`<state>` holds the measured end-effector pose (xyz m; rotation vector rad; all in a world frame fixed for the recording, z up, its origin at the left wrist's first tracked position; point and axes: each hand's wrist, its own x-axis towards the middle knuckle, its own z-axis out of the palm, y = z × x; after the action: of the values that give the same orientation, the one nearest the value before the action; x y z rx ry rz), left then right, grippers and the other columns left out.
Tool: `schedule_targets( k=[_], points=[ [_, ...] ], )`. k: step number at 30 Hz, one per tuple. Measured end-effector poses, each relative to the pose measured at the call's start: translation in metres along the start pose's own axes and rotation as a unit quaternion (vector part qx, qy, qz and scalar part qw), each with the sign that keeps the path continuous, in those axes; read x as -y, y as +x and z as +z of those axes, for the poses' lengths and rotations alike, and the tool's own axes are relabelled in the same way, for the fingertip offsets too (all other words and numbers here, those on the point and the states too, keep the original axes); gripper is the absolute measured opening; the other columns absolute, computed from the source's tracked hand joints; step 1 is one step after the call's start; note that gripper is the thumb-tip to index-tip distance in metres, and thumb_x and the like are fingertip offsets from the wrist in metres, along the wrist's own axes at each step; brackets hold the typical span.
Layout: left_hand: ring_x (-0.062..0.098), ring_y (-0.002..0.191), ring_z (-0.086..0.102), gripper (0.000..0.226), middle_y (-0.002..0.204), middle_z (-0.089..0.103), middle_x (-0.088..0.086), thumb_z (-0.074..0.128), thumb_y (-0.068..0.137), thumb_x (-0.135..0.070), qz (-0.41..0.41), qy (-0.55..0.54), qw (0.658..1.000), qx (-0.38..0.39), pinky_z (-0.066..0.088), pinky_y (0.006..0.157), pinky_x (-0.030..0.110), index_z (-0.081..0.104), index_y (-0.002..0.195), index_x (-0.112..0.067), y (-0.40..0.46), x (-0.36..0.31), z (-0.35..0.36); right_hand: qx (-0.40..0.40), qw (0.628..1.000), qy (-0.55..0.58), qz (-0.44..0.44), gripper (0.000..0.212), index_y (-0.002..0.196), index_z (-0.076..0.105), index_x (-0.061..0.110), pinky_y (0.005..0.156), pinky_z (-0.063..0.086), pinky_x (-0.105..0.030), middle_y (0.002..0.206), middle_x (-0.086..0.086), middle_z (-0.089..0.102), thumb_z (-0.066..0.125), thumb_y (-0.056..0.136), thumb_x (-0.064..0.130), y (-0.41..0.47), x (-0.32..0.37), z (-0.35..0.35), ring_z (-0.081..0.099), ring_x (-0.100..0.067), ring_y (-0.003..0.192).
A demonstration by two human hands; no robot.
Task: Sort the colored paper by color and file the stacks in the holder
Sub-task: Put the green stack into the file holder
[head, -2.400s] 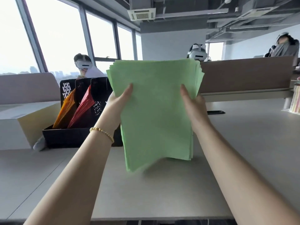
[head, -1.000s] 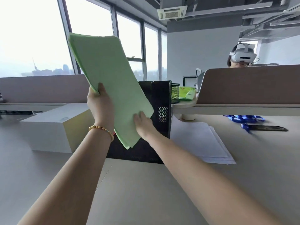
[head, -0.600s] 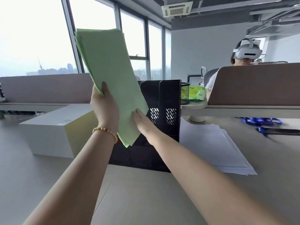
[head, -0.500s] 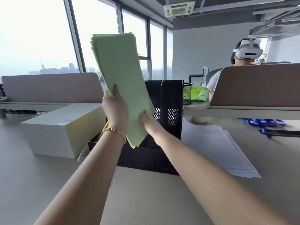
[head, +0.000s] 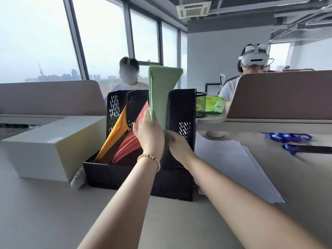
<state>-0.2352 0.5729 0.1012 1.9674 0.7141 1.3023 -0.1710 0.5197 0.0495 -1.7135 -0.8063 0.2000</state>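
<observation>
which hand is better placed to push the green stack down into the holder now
Probably the left hand: it grips the green stack by its edge, over the holder slot beside the red paper. The right hand sits low at the stack's bottom, better for guiding.

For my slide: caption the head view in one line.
Both hands, left and right, lower green paper into the holder beside orange and red stacks.
</observation>
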Motion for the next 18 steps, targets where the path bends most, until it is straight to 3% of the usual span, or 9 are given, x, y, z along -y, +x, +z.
schedule_targets(
  k=[2, 4, 6, 9, 11, 14, 18],
  points=[
    [0.017, 0.105, 0.058, 0.032, 0.092, 0.065, -0.001, 0.025, 0.102, -0.022, -0.02, -0.028, 0.999, -0.01, 0.006, 0.118, 0.037, 0.051, 0.12, -0.018, -0.004, 0.001, 0.005, -0.003, 1.0, 0.016, -0.002, 0.048, 0.106, 0.065, 0.016, 0.094, 0.045, -0.025, 0.104, 0.002, 0.069, 0.029, 0.083, -0.008, -0.001, -0.001, -0.007, 0.06, -0.017, 0.108],
    [0.016, 0.113, 0.054, 0.033, 0.104, 0.065, -0.001, 0.025, 0.102, -0.021, -0.036, -0.063, 0.997, -0.007, 0.002, 0.117, 0.036, 0.049, 0.123, -0.016, -0.009, -0.003, 0.008, -0.021, 0.999, 0.034, 0.007, 0.056, 0.098, 0.063, 0.027, 0.082, 0.044, -0.021, 0.094, 0.006, 0.067, 0.026, 0.082, -0.012, -0.003, 0.001, -0.012, 0.06, -0.017, 0.1],
    [0.016, 0.12, 0.048, 0.03, 0.103, 0.06, -0.002, 0.027, 0.101, -0.016, -0.042, -0.068, 0.997, 0.002, -0.002, 0.118, 0.039, 0.049, 0.121, -0.015, -0.015, -0.003, 0.012, -0.029, 0.999, 0.031, 0.012, 0.056, 0.121, 0.059, 0.021, 0.082, 0.042, -0.024, 0.11, -0.002, 0.066, 0.027, 0.086, -0.009, -0.005, 0.003, -0.016, 0.059, -0.021, 0.108],
    [0.016, 0.127, 0.039, 0.024, 0.106, 0.057, -0.004, 0.035, 0.095, -0.007, -0.01, -0.017, 1.0, 0.022, -0.008, 0.117, 0.048, 0.05, 0.111, -0.017, -0.018, 0.011, 0.013, -0.042, 0.999, -0.013, 0.013, 0.053, 0.137, 0.046, 0.011, 0.092, 0.045, -0.034, 0.124, -0.008, 0.059, 0.029, 0.089, -0.004, -0.007, 0.002, -0.019, 0.056, -0.024, 0.114],
    [0.014, 0.135, 0.03, 0.04, 0.119, 0.057, -0.003, 0.04, 0.087, 0.001, 0.019, 0.027, 0.999, 0.035, -0.014, 0.113, 0.048, 0.048, 0.121, -0.018, -0.016, 0.018, 0.009, -0.047, 0.998, -0.022, 0.019, 0.051, 0.135, 0.048, 0.011, 0.091, 0.046, -0.033, 0.123, -0.008, 0.059, 0.031, 0.09, -0.004, -0.009, 0.001, -0.022, 0.056, -0.025, 0.112],
    [0.015, 0.143, 0.014, 0.062, 0.121, 0.059, -0.005, 0.042, 0.08, 0.007, 0.044, 0.107, 0.993, 0.032, -0.017, 0.112, 0.048, 0.039, 0.134, -0.022, -0.016, 0.024, 0.003, -0.058, 0.997, -0.034, 0.024, 0.048, 0.133, 0.049, 0.011, 0.086, 0.047, -0.033, 0.12, -0.008, 0.06, 0.032, 0.091, -0.003, -0.012, -0.002, -0.027, 0.058, -0.026, 0.109],
    [0.019, 0.146, 0.002, 0.065, 0.141, 0.046, -0.005, 0.05, 0.084, -0.001, 0.059, 0.182, 0.98, 0.048, -0.014, 0.111, 0.053, 0.027, 0.141, -0.022, -0.023, 0.035, 0.005, -0.065, 0.996, -0.046, 0.028, 0.045, 0.131, 0.05, 0.012, 0.068, 0.041, -0.023, 0.118, -0.006, 0.06, 0.033, 0.091, 0.0, -0.02, -0.005, -0.032, 0.06, -0.026, 0.106]
  ],
)
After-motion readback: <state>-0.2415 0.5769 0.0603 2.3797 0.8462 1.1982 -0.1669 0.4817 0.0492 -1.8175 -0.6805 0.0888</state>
